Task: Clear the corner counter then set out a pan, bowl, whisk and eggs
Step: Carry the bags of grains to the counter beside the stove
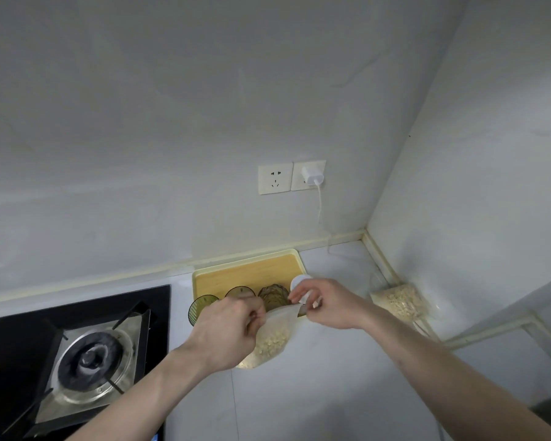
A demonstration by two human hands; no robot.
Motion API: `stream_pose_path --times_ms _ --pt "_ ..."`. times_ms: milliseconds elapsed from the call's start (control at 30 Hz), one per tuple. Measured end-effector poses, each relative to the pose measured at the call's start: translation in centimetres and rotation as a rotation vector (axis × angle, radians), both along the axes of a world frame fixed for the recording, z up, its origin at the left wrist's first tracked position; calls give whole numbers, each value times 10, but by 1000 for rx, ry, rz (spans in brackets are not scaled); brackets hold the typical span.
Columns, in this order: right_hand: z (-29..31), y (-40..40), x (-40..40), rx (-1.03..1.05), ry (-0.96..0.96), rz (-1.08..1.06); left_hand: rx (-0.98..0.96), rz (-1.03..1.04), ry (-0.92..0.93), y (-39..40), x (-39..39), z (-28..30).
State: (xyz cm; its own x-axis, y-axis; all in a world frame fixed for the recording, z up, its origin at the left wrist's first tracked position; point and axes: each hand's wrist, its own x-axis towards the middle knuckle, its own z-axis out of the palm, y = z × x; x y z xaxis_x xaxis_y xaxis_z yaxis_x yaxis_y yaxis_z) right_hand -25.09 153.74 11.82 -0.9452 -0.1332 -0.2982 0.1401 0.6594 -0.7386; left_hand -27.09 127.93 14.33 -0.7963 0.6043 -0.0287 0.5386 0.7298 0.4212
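Note:
A clear plastic bag of pale grains stands on the white counter in front of a yellow tray. My left hand pinches the bag's top edge on the left. My right hand pinches the same top edge on the right. Both hands hold the bag's mouth between them. No pan, bowl, whisk or eggs are in view.
The yellow tray against the wall holds three upturned greenish glasses and a small white object. A second bag of grains lies in the corner. A gas hob sits at left. A charger hangs from the wall socket.

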Motion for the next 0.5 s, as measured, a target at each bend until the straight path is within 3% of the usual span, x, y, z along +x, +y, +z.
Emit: stream_pose_path --times_ms 133,267,500 --pt "22 -35 -8 145 -21 215 6 19 3 -6 1 0" --pt "23 -42 -16 254 72 236 11 27 -9 -10 1 -1" --pt "59 -8 -24 290 -71 221 100 122 -51 -15 -6 7"
